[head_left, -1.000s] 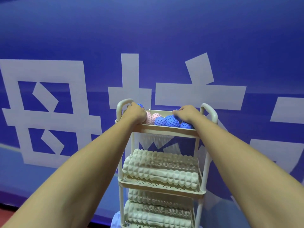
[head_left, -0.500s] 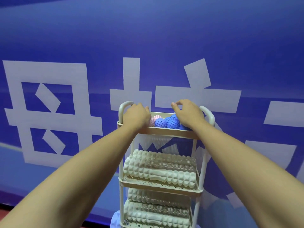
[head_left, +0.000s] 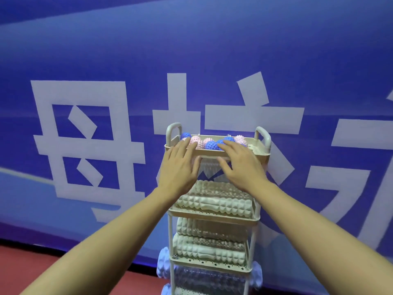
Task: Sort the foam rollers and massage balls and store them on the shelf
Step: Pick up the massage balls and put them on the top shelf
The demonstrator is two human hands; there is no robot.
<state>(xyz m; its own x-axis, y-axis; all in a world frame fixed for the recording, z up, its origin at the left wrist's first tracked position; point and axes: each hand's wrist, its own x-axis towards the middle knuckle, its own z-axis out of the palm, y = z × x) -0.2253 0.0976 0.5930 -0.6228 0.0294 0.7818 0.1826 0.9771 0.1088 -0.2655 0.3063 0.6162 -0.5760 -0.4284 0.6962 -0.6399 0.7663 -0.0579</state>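
A cream tiered shelf cart (head_left: 264,155) stands against the wall. Its top tray holds several spiky massage balls, blue (head_left: 210,145) and pink (head_left: 239,139). White ridged foam rollers (head_left: 214,201) fill the second tier, and more rollers (head_left: 208,250) lie on the tier below. My left hand (head_left: 177,167) hovers flat in front of the top tray's left front edge, fingers spread and empty. My right hand (head_left: 239,165) is likewise flat and empty at the tray's right front, fingertips near a blue ball.
A blue wall banner (head_left: 106,60) with large white characters rises right behind the cart. Pale blue rollers (head_left: 162,265) stick out at the cart's lower sides. Red floor (head_left: 32,265) shows at lower left.
Both hands have drawn back out of the top tray toward me and opened flat. The view has tilted down, showing more of the cart and the floor.
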